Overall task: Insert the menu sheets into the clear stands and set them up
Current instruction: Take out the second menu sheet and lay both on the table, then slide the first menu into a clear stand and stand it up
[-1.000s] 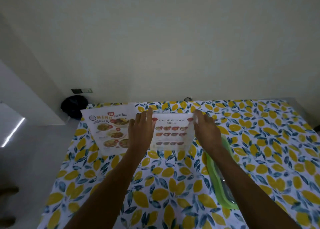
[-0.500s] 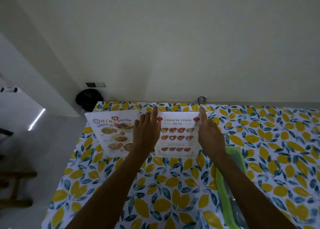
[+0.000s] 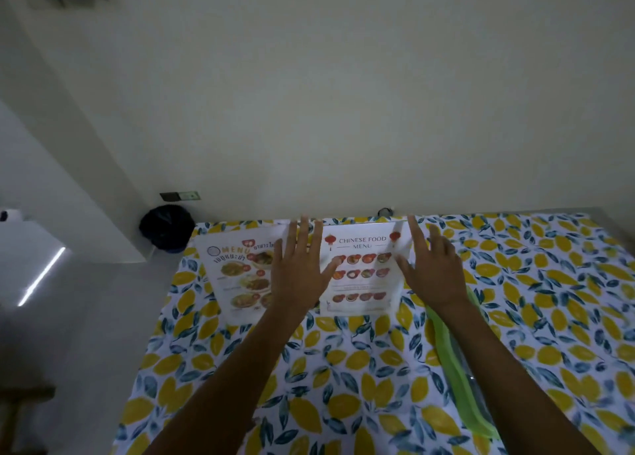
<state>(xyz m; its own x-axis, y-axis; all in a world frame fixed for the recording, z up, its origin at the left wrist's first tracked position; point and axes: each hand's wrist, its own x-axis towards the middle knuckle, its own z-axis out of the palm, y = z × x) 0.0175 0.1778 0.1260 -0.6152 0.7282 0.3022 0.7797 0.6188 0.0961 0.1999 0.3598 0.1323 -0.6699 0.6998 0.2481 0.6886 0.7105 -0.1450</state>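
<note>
Two menu stands stand side by side at the far edge of the table. The Chinese Food Menu stand [image 3: 362, 269] is upright in the middle, its sheet inside the clear holder. The Thai menu stand [image 3: 237, 272] is to its left. My left hand [image 3: 300, 270] hovers with fingers spread over the gap between the two stands, hiding the Thai menu's right part. My right hand [image 3: 431, 270] is spread at the Chinese menu's right edge. Neither hand grips anything.
The table [image 3: 309, 386] wears a cloth printed with yellow lemons. A green-rimmed clear container [image 3: 457, 368] lies partly under my right forearm. A black bag [image 3: 166, 227] sits on the floor past the table's far left corner, by the wall.
Both hands have opened, fingers now spread and lifted off the Chinese menu stand's sides. The stand stays upright in place. The view tilted up slightly.
</note>
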